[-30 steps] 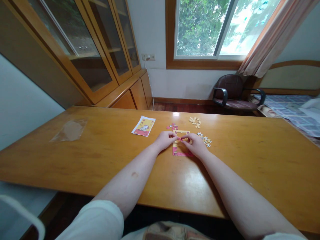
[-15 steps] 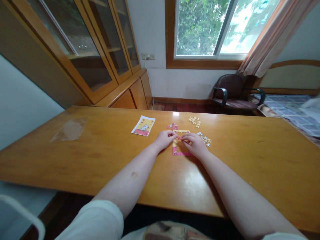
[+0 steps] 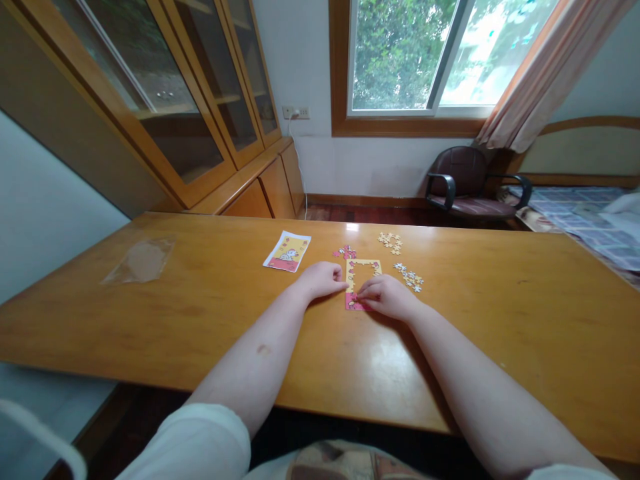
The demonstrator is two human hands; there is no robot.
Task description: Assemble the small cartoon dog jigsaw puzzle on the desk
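A jigsaw puzzle border [image 3: 349,266], yellow above and pink below, lies flat on the wooden table with its middle unfilled. At its lower left inner edge, my right hand [image 3: 387,297] pinches a small pink puzzle piece [image 3: 355,298], partly covered by the fingertips. My left hand [image 3: 323,279] rests at the border's left side, fingers curled, a lower digit touching the edge; I see nothing in it. Behind the border is a cluster of pink pieces [image 3: 346,252]. Whitish pieces [image 3: 410,277] lie to the right, and yellow pieces [image 3: 391,241] farther back.
A picture card [image 3: 287,252] with a white animal on yellow and pink lies left of my left hand. A clear plastic bag [image 3: 140,260] is at the table's far left. Beyond the table [image 3: 225,300] stand a glass-doored cabinet [image 3: 200,190] and an armchair [image 3: 460,177].
My hands have parted from the border's upper middle. The right moved down and toward me with the pink piece to the lower left inner edge; the left shifted to the left side.
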